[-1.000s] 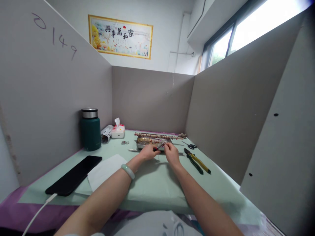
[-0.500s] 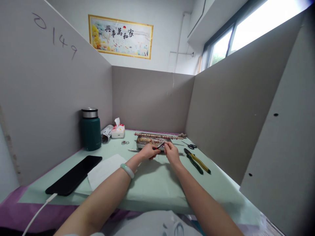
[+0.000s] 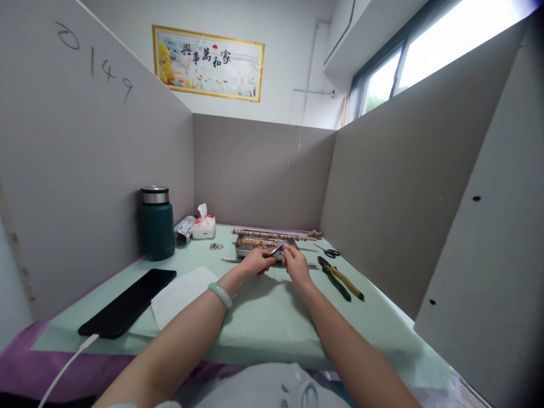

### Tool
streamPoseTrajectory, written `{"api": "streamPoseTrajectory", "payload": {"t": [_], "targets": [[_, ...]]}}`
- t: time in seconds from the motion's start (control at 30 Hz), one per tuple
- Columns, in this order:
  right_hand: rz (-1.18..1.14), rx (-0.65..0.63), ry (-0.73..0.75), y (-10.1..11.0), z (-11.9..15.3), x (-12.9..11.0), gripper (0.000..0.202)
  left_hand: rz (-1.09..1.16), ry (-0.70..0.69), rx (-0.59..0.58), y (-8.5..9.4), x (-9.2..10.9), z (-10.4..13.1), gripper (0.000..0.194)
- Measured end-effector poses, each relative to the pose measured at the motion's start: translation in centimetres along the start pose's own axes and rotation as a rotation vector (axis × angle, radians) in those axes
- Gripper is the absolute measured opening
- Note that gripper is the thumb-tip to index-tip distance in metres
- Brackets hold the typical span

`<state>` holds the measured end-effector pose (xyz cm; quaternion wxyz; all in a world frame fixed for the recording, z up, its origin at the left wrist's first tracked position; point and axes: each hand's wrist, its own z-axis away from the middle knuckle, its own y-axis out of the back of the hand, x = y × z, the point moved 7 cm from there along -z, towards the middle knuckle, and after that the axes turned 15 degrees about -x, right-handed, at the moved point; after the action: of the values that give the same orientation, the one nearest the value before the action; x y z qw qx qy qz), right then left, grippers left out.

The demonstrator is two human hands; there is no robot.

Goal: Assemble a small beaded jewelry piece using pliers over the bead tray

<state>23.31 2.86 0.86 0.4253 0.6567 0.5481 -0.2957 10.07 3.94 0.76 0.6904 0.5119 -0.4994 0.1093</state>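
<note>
My left hand point(image 3: 255, 262), with a pale green bangle point(image 3: 220, 295) on its wrist, is closed around small pliers point(image 3: 276, 250) with red-and-black handles. Their dark metal tip points up and right, to the fingers of my right hand point(image 3: 296, 266). Those fingers are pinched together at the tip; what they hold is too small to make out. Just behind both hands sits a shallow metal tray point(image 3: 239, 253) with small gold and red pieces in it. Rods strung with beads point(image 3: 272, 234) lie across its far side.
Large yellow-and-green pliers point(image 3: 340, 277) and black scissors point(image 3: 331, 253) lie at the right. On the left are a phone point(image 3: 127, 303) with a cable, white paper point(image 3: 181, 294), a green flask point(image 3: 157, 226), a tissue pack point(image 3: 204, 226) and small rings point(image 3: 216, 246). Grey partitions point(image 3: 263, 170) surround the table.
The pliers' tip and my fingers have shifted only very slightly. Both hands keep their place in front of the tray.
</note>
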Motion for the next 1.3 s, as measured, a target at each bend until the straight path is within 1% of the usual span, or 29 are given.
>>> {"api": "streamPoseTrajectory", "payload": {"t": [0.13,0.3,0.43,0.53,0.67,0.77,0.9,1.0,1.07,1.13,1.3], "targets": [[0.024,-0.009,-0.011,0.0,0.0,0.2,0.026,-0.022,0.007,0.003,0.0,-0.1,0.0,0.031],[0.082,0.009,-0.018,0.3,0.2,0.2,0.028,-0.09,0.029,0.002,-0.1,-0.3,-0.1,0.027],[0.155,0.015,-0.01,0.4,0.4,-0.3,0.03,-0.205,-0.006,0.039,0.1,-0.1,-0.1,0.027],[0.179,0.015,-0.017,0.4,0.5,-0.7,0.029,-0.253,0.003,0.065,0.3,0.0,0.0,0.028],[0.193,0.018,-0.024,0.4,0.6,-0.9,0.03,-0.27,0.001,0.094,0.5,0.3,0.2,0.027],[0.187,0.023,-0.019,0.5,0.6,-0.9,0.032,-0.251,0.015,0.094,0.5,0.4,0.3,0.026],[0.095,0.017,-0.014,0.4,0.5,-0.6,0.033,-0.163,0.022,0.061,0.3,0.5,0.5,0.028],[-0.114,-0.039,-0.04,-0.1,0.2,-0.2,0.031,-0.033,-0.018,-0.027,-0.2,0.7,0.5,0.032],[-0.231,-0.079,-0.068,-0.5,0.1,0.1,0.03,0.028,-0.04,-0.061,-0.4,0.7,0.5,0.034],[-0.263,-0.082,-0.082,-0.6,0.1,0.1,0.031,0.026,-0.037,-0.043,-0.2,0.6,0.4,0.034],[-0.209,-0.051,-0.08,-0.5,0.2,0.2,0.034,-0.053,-0.003,0.027,0.2,0.3,0.3,0.031]]}}
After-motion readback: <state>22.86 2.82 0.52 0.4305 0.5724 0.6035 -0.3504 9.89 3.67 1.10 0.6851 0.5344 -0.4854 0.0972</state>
